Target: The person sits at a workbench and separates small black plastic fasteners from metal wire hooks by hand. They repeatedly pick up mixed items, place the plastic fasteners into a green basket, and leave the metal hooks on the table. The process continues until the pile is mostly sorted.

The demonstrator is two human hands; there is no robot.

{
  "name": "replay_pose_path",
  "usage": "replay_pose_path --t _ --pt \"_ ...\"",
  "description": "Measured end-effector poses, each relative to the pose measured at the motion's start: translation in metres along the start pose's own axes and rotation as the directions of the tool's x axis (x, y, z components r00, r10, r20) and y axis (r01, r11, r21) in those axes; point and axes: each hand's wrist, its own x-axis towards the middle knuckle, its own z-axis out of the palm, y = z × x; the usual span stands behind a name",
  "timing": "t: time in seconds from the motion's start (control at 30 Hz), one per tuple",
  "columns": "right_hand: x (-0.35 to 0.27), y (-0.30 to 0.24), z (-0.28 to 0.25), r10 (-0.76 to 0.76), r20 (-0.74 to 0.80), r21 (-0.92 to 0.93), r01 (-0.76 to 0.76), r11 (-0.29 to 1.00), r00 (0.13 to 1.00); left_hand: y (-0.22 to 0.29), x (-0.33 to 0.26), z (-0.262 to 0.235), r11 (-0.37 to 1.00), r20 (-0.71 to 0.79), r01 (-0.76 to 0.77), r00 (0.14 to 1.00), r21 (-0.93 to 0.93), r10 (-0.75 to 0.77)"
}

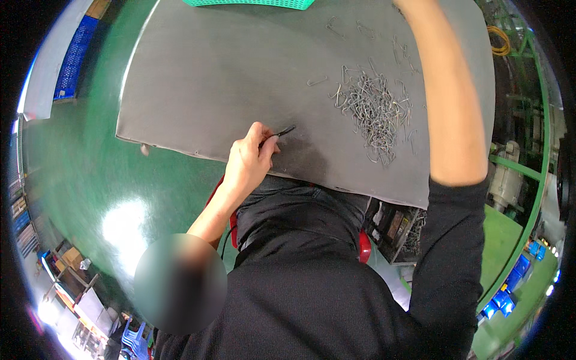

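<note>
My left hand (251,157) is closed near the table's front edge. Pinched between its thumb and fingers is a thin, dark piece (287,130), perhaps bent wire; its exact kind is unclear. To its right, a loose pile of bent metal wire hooks (375,114) lies on the grey table (198,78). A single wire hook (317,81) sits apart, left of the pile, and a few more are scattered beyond it. My right forearm (453,102) stretches past the pile's right side to the top edge of the picture, where the hand is cut off.
A green plastic basket (252,3) stands at the table's far edge. Below the table's front right is a dark crate (396,231) with metal pieces in it. Green metal framing (522,170) and machinery rise on the right. A blue crate (76,57) is far left.
</note>
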Motion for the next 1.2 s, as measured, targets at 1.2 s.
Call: replay_pose_path --t 1.2 --pt "-0.231 0.031 0.024 0.547 0.462 0.379 -0.713 0.589 0.698 0.052 0.015 0.009 0.495 0.411 0.406 0.906 -0.768 -0.105"
